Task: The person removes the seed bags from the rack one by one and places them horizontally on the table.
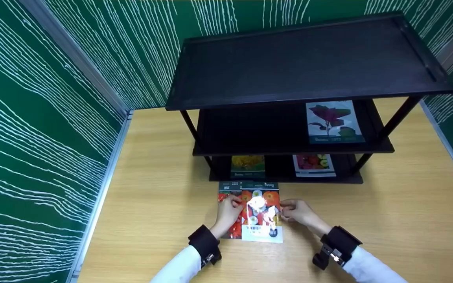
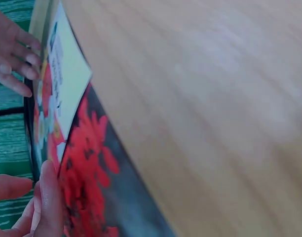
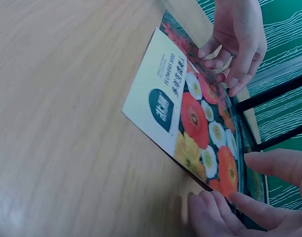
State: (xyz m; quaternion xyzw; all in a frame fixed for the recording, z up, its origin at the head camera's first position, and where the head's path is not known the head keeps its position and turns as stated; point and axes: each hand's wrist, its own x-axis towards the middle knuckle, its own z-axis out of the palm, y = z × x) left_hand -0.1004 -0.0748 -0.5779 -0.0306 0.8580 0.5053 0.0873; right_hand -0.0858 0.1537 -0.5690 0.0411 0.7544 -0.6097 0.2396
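A seed packet with orange and white poppies [image 1: 260, 212] lies on the table in front of the rack, glare across its middle. It partly overlaps a red-flower seed packet [image 1: 234, 231] to its left. My left hand [image 1: 228, 211] is over the red-flower packet, its loosely bent fingertips at the poppy packet's left edge. Across from it, my right hand [image 1: 299, 212] has its fingers spread at the right edge. In the right wrist view, one right finger [image 3: 257, 210] touches the poppy packet's [image 3: 195, 113] edge. The left fingers [image 3: 235, 64] stand at its far side.
A black three-tier rack [image 1: 309, 63] stands behind the packets. Its middle shelf holds a red-leaf packet [image 1: 334, 122]. On the bottom shelf lie a yellow-flower packet [image 1: 248, 166] and a colourful-flower packet [image 1: 313, 164]. Green walls with white lines border the wooden table [image 1: 151, 157].
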